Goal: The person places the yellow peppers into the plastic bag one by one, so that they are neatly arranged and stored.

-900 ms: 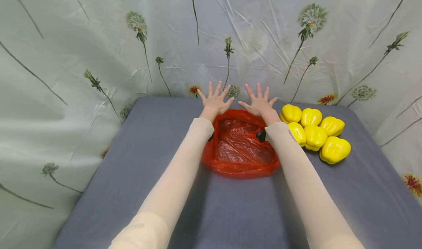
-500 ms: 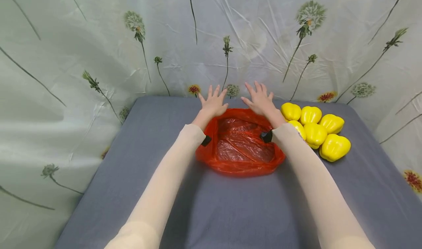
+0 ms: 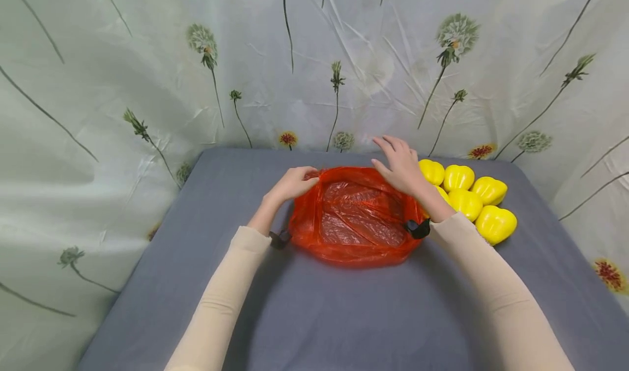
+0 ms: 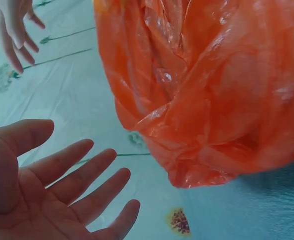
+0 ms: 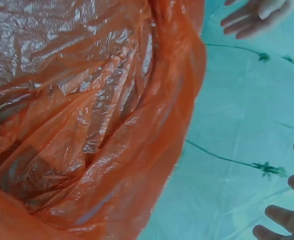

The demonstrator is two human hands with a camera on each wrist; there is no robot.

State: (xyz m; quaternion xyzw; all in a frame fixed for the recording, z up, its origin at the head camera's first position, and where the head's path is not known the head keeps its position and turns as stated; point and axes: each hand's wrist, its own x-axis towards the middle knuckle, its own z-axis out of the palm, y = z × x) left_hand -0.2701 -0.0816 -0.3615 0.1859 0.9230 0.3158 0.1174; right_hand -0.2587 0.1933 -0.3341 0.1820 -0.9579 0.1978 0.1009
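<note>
A red plastic bag [image 3: 361, 253] stands with its mouth spread wide on the grey table, its crinkled inside facing up. At the bag's far left corner is my left hand [image 3: 294, 183], its fingertips close to the rim in the head view. The left wrist view shows that hand [image 4: 72, 185] with spread, relaxed fingers and a gap to the bag [image 4: 211, 100]. Over the far right rim hovers my right hand [image 3: 400, 166], fingers extended and loosely bent, holding nothing. In the right wrist view only its fingertips [image 5: 284, 215] show, apart from the bag [image 5: 132, 150].
Several yellow bell peppers [image 3: 466, 203] sit in a cluster right of the bag, partly behind the right forearm. The grey table [image 3: 339, 316] ends at a pale curtain [image 3: 275, 49] printed with dandelions. Dark straps [image 3: 417, 228] are on both wrists.
Both hands have moved apart from above the bag's far edge, the left one leftward and down to the left corner, the right one slightly right. Their widely spread fingers have relaxed.
</note>
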